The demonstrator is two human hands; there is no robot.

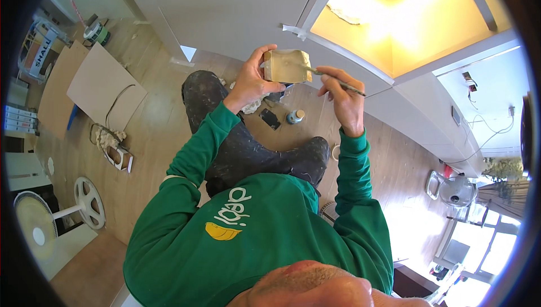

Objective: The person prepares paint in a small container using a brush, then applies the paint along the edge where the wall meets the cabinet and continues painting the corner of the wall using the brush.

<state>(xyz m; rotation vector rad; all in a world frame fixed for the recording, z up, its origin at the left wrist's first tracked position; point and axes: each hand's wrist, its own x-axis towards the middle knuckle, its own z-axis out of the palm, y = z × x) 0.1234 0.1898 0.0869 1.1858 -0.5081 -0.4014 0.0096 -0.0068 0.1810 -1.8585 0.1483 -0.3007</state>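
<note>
My left hand [252, 78] grips a small open carton tray [271, 70], pale cream inside with a torn-looking rim, from its left side, thumb at the near edge. A thin dark stick-like tool [353, 89] is pinched in the fingers of my right hand [345, 98]. Its far end reaches over the tray's right side; the tip blends in with the tray, so its kind is unclear. On the floor below, between my legs, stand a small bottle [295, 116] with a pale cap, a flat black piece [270, 118] and some crumpled white material [252, 106].
Ahead is a grey panel front [236, 8]; a lit yellow recess [360, 39] opens at upper right. Loose boards [104, 90], a cable [117, 103] and a bucket [97, 33] lie to the left. A fan [38, 235] is at lower left.
</note>
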